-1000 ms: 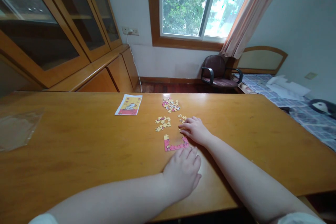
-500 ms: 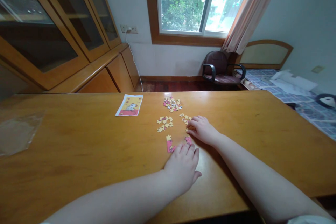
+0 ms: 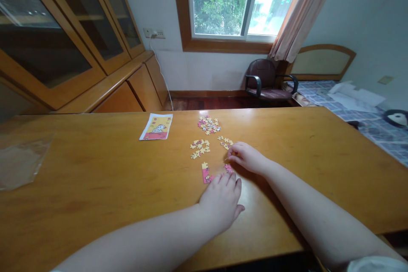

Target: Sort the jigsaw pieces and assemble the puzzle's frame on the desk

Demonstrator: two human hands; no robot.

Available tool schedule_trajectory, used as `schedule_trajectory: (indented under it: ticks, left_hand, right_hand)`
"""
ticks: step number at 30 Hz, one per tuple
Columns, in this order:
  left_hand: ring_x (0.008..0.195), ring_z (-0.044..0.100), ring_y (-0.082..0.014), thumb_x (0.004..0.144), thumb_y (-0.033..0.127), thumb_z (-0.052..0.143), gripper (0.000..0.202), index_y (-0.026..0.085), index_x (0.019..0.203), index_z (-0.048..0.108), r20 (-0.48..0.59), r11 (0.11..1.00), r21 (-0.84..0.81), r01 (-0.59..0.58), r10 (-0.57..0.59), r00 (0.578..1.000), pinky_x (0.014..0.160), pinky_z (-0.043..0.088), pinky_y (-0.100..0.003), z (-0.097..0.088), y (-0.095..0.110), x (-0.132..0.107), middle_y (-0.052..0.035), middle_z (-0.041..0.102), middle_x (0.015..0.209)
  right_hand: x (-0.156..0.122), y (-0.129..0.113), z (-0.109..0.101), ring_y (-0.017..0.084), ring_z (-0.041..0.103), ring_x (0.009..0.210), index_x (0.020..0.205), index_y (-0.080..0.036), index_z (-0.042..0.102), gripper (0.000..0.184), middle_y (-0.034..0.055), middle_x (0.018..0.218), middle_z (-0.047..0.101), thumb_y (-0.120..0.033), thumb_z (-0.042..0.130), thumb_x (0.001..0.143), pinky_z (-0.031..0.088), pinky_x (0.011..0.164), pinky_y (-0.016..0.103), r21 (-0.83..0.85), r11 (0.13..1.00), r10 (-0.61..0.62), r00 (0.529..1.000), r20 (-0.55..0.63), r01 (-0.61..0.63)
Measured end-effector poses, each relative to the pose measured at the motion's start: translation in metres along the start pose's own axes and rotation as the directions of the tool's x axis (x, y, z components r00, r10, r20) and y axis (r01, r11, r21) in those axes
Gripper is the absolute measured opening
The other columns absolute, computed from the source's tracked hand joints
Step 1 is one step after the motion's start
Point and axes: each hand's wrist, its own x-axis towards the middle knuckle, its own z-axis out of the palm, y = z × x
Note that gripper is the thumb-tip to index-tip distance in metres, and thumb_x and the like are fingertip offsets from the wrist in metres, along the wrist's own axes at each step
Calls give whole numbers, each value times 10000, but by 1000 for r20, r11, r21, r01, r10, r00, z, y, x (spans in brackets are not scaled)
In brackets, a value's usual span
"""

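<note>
My left hand (image 3: pixel 221 202) lies flat, fingers apart, over the near side of a partly joined jigsaw border (image 3: pixel 206 173), covering some of it. Pink joined pieces (image 3: pixel 228 168) show beyond its fingertips on the right. Just above them, my right hand (image 3: pixel 247 157) pinches a small puzzle piece (image 3: pixel 226 159) between thumb and fingers; most of that piece is hidden. A few loose pieces (image 3: pixel 226 142) lie by its fingertips. Yellow pieces (image 3: pixel 200 148) form a group to the left, and a mixed pile (image 3: pixel 208 125) sits farther back.
A picture card (image 3: pixel 157 127) with a white animal on yellow and pink lies at the table's back left. Clear plastic wrapping (image 3: pixel 24 163) rests at the far left of the wooden table (image 3: pixel 111 187). Beyond the table stand a chair (image 3: pixel 266 78), a bed and a glass-door cabinet (image 3: pixel 76 72).
My right hand has lifted slightly, its fingers drawn into a pinch with a puzzle piece between them. The left hand stays in place.
</note>
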Motion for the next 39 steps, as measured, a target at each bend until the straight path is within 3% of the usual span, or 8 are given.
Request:
schedule_trajectory:
  ticks: [9, 18, 34, 39]
  left_hand:
    - [1177, 477, -305, 846, 532, 511, 629, 122, 1323, 482, -14, 1000, 16, 0, 0, 1000, 928, 409, -423, -1, 0, -1, -172, 515, 1339]
    - [1177, 473, -301, 849, 530, 509, 623, 130, 1326, 478, 13, 1000, 10, 12, -12, 1000, 930, 410, -419, -5, 1, -1, -169, 511, 1338]
    - [1151, 485, -304, 848, 530, 513, 623, 120, 1315, 479, -4, 999, 38, 3, -3, 1000, 896, 418, -416, -4, 1, -2, -177, 517, 1323]
    - [1147, 486, -299, 848, 527, 516, 618, 123, 1314, 479, -1, 999, 35, 4, -4, 1000, 892, 415, -409, -4, 1, -1, -174, 518, 1318]
  right_hand:
    - [0, 4, 5, 148, 580, 743, 781, -168, 662, 66, 33, 761, 657, -154, 613, 822, 448, 735, 263, 17, 1000, -18, 999, 51, 17]
    - [1, 4, 10, 148, 589, 746, 768, -173, 664, 65, 36, 763, 667, -145, 628, 814, 453, 739, 262, 28, 1000, -15, 1000, 15, 14]
    - [-1, 11, 14, 152, 581, 788, 795, -184, 661, 50, 37, 801, 656, -183, 623, 828, 451, 768, 271, -56, 988, -144, 989, 31, 145]
    - [-1, 10, 12, 154, 588, 778, 805, -182, 664, 44, 39, 793, 657, -194, 626, 826, 457, 750, 269, -62, 989, -130, 991, 16, 131]
